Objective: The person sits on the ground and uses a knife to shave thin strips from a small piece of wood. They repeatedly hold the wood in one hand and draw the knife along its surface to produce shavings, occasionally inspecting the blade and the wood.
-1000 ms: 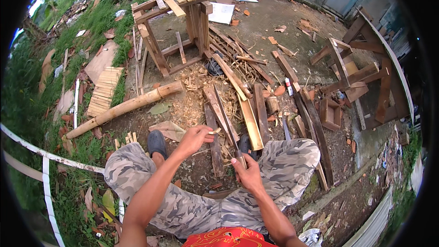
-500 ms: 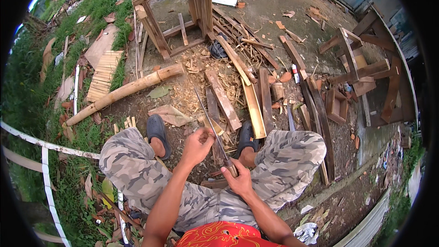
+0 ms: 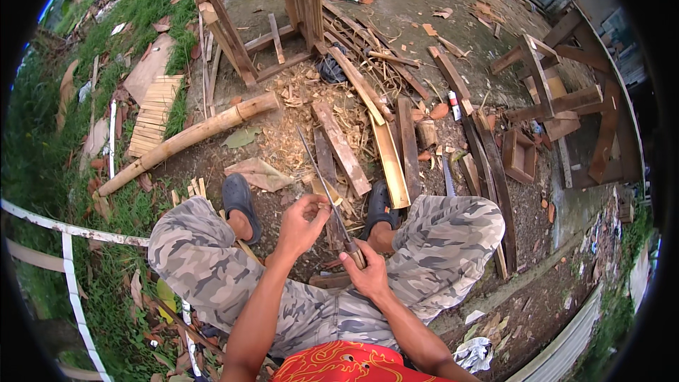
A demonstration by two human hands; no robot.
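Observation:
In my right hand (image 3: 366,269) is the wooden handle of a long, narrow knife (image 3: 335,213), low between my knees. Its dark blade points up and away to the left and narrows to a thin tip. My left hand (image 3: 304,224) is beside the middle of the blade, with thumb and fingertips drawn together in a pinch. Whatever may be between those fingers is too small to make out. Just beyond the fingertips, a pale wood or bamboo piece (image 3: 329,189) shows behind the blade.
A thick bamboo pole (image 3: 191,140) lies at left, below a wooden frame (image 3: 247,49). Ahead are wood shavings (image 3: 293,145), a brown plank (image 3: 341,148) and a split bamboo length (image 3: 390,163). At right lie a saw blade (image 3: 448,175), a small wooden box (image 3: 518,155) and dark boards (image 3: 498,191).
The view has shifted slightly. My left fingertips have moved a little relative to the blade, while my right hand keeps its grip on the handle.

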